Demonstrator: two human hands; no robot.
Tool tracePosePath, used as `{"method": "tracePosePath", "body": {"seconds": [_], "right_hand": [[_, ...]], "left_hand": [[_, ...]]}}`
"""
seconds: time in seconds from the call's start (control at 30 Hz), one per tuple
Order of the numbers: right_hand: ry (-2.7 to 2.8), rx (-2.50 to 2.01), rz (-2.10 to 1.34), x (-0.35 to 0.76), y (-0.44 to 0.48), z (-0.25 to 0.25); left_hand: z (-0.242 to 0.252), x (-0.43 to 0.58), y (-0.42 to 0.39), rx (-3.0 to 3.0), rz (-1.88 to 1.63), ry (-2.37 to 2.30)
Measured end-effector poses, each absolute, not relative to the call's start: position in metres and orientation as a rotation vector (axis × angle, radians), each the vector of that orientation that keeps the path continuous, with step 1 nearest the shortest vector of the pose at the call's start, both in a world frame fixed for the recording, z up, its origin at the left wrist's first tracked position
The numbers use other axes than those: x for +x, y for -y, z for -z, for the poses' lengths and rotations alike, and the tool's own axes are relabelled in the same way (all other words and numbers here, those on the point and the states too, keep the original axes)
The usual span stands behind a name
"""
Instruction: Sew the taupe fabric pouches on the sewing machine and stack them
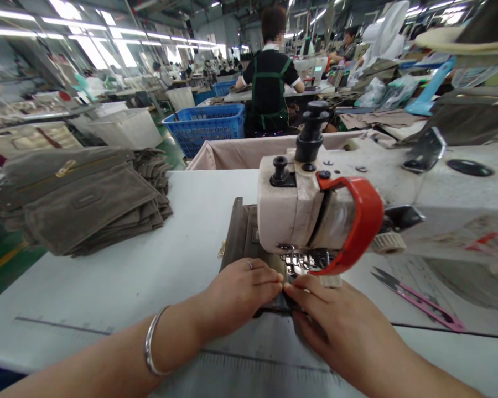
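Note:
A cream sewing machine (299,204) with a red guard (363,221) stands on the white table (182,243). A grey-brown fabric piece (243,235) lies under its head and needle area. My left hand (240,290) rests on the fabric's near edge, fingers pressed together on it, a ring and a silver bangle showing. My right hand (336,326) meets it fingertip to fingertip just before the presser foot (302,262), fingers closed down on the same fabric.
A stack of grey-brown fabric pieces (83,202) lies at the table's left. Pink thread snips (419,298) lie at the right. A blue basket (207,127) and a cloth-lined bin (240,152) stand behind. A person in a dark apron (271,77) works beyond.

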State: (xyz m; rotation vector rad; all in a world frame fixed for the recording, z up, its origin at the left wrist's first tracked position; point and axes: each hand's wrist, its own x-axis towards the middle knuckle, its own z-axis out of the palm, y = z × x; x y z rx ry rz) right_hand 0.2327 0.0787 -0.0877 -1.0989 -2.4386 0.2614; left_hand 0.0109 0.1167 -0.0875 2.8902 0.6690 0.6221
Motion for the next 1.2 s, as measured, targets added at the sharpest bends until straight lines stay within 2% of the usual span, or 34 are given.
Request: {"method": "tracePosePath", "body": {"seconds": [0.27, 0.47, 0.8, 1.07, 1.2], "right_hand": [[2.467, -1.266, -0.287, 0.230, -0.092, 0.088], [2.430, -1.243, -0.201, 0.230, -0.091, 0.093], [2.418, -1.216, -0.149, 0.231, -0.094, 0.095], [2.414, -1.173, -0.227, 0.236, -0.093, 0.095], [2.423, -1.112, -0.243, 0.238, -0.093, 0.095]], "left_hand": [[0.094, 0.014, -0.143, 2.856, -0.616, -0.742], [0.097, 0.015, -0.152, 2.815, -0.532, -0.975], [0.096, 0.016, -0.154, 2.852, -0.491, -1.052], [0.060, 0.012, -0.111, 2.684, -0.229, -1.202], [0.055, 0.012, -0.086, 2.653, -0.257, -1.125]]}}
